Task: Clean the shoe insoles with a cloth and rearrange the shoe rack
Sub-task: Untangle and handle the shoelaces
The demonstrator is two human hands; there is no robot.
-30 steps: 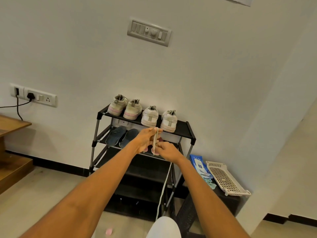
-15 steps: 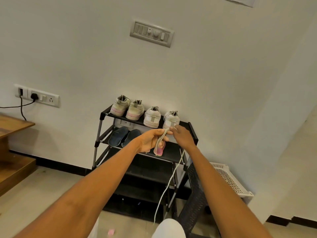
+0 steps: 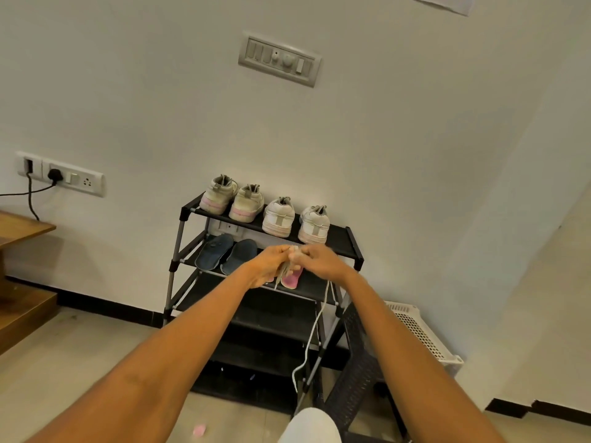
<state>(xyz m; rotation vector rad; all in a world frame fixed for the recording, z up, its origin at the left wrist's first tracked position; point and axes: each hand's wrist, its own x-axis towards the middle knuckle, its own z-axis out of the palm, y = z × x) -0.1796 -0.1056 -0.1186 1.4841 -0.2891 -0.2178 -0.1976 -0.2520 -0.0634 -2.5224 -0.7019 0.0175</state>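
Both my hands meet in front of the black shoe rack [image 3: 350, 247], level with its second shelf. My left hand [image 3: 270, 263] grips a folded bunch of white shoelace [image 3: 308, 343]. My right hand [image 3: 323, 262] pinches the same lace beside it, and a long tail hangs down from there to near the floor. Two dark blue insoles [image 3: 213, 254] lie on the second shelf, and a pink insole [image 3: 291, 279] lies there partly hidden under my hands. Two pairs of white sneakers [image 3: 279, 217] stand heel-out on the top shelf.
A white perforated basket [image 3: 422, 334] leans on a dark wicker stool [image 3: 359, 362] right of the rack. A wooden step unit [image 3: 22, 231] sits at the left under a wall socket [image 3: 60, 177]. A small pink piece [image 3: 199, 430] lies on the floor.
My right hand had pulled away up toward the top shelf's edge, drawing the lace out; it has now come back to my left hand. The left hand stayed in place.
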